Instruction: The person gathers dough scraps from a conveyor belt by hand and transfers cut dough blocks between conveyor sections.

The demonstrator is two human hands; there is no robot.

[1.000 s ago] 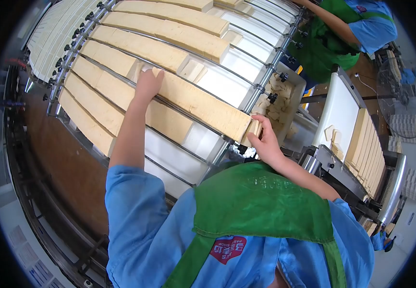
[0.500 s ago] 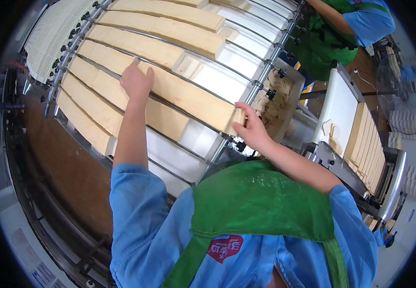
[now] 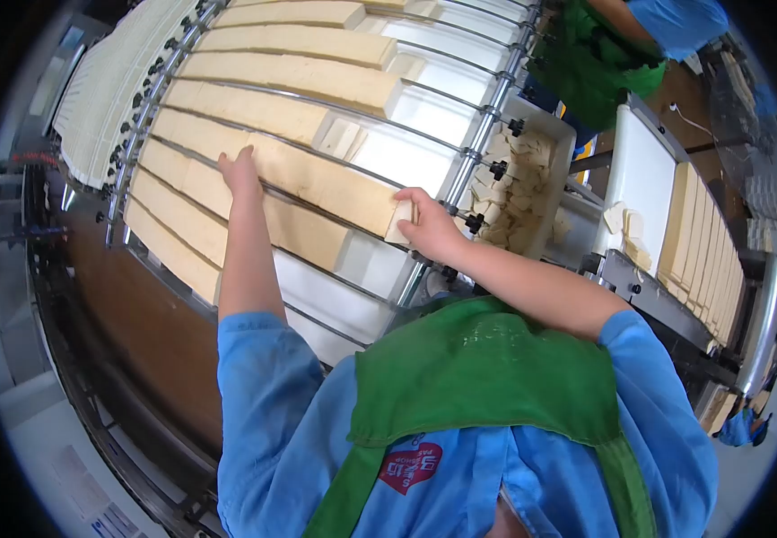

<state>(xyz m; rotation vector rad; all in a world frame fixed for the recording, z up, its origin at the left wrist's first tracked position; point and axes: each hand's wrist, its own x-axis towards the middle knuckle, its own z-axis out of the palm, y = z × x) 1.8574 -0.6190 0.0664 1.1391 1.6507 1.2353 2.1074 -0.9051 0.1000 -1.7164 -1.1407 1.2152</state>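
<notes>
Long pale crustless bread loaves lie in lanes between metal rods on a slanted white table. My left hand is at the seam where two loaves meet in one lane, thumb and finger apart, fingertips touching the bread; its other fingers are partly hidden. My right hand is at the near end of the front bread loaf, its fingers and thumb closed around a pale end slice. Beside this lane lies another bread loaf, partly behind my left forearm.
A bin of bread offcuts stands beyond the metal side bar. To the right, a slicer-like machine carries a row of bread slabs and loose slices. A co-worker in a green apron stands at top right.
The front loaf's end has shifted left, away from the side bar, and my right hand has moved with it. My left hand's fingers have drawn back to the loaf's seam. The view has shifted slightly.
</notes>
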